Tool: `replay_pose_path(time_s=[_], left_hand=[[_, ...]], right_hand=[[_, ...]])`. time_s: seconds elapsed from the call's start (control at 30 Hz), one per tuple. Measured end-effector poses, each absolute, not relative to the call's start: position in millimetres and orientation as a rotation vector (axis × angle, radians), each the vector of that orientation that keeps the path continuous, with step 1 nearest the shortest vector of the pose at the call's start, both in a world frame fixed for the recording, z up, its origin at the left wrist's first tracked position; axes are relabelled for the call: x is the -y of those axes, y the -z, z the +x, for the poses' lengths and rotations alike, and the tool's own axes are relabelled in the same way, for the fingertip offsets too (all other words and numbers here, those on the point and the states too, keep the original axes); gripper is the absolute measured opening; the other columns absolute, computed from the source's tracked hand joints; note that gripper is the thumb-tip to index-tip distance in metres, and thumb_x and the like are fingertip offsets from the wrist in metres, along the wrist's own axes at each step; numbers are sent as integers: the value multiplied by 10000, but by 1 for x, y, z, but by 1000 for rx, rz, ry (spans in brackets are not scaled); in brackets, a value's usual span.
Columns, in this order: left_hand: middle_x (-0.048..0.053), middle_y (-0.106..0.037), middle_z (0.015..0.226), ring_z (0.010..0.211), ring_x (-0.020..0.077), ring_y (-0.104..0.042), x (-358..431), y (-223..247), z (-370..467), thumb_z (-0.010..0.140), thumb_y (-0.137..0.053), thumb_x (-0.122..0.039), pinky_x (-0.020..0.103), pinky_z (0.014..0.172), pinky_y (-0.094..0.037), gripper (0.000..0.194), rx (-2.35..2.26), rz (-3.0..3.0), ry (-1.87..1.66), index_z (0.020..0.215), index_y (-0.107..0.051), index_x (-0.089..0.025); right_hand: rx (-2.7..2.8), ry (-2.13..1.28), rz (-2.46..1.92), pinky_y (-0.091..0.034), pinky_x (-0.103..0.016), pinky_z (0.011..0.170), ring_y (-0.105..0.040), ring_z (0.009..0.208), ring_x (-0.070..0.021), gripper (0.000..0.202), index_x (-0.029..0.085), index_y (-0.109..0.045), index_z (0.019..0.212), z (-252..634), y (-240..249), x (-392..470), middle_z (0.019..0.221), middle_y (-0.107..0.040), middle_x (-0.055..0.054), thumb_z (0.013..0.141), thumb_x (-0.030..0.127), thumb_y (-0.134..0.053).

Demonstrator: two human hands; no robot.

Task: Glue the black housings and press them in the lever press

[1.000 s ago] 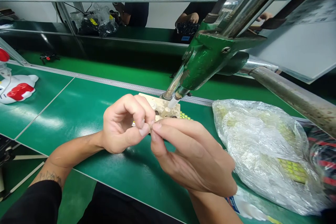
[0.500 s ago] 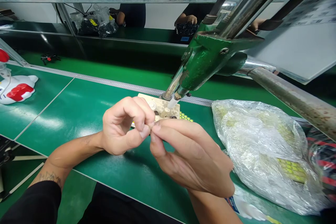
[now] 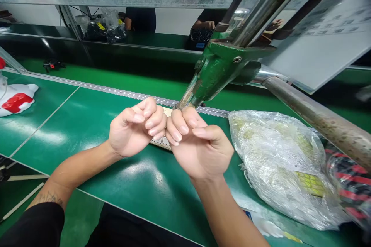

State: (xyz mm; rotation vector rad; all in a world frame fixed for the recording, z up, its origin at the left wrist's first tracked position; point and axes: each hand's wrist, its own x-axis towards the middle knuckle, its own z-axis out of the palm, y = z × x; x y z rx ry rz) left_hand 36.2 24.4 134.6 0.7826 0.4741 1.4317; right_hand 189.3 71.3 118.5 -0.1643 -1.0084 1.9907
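My left hand (image 3: 136, 127) is held palm up above the bench, its fingers curled in and its thumb against the index finger. My right hand (image 3: 199, 142) faces it, also palm up, with curled fingers and the thumb a little apart. The knuckles of the two hands meet, and no object shows in either palm. Behind them lies a pale plate (image 3: 167, 112), mostly hidden. A green press head (image 3: 223, 67) with metal rods comes down over that plate; its lower tip is covered by my right hand.
On the right lies a clear plastic bag (image 3: 278, 154) with yellow-green pieces inside. A red and white figure (image 3: 19, 98) stands at far left. A metal bar (image 3: 313, 112) slants across the right side. Across the bench are bagged items (image 3: 101, 27) and another person's arm (image 3: 199, 23).
The pinched fingertips have come apart, and both hands have turned palm up with fingers curled. The right hand has rotated most. The camera view has shifted slightly.
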Motion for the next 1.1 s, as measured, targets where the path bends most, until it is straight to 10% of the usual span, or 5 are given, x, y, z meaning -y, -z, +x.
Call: replay_pose_path(time_s=[1.1], left_hand=[[-51, -377, 527, 490, 107, -388, -20, -133, 36, 758, -792, -265, 207, 467, -421, 356, -484, 944, -1390, 661, -455, -206]], right_hand=[[803, -2249, 106, -406, -186, 502, -418, 542, -102, 223, 204, -439, 652, 183, -104, -74, 620, -401, 39, 681, 131, -647]])
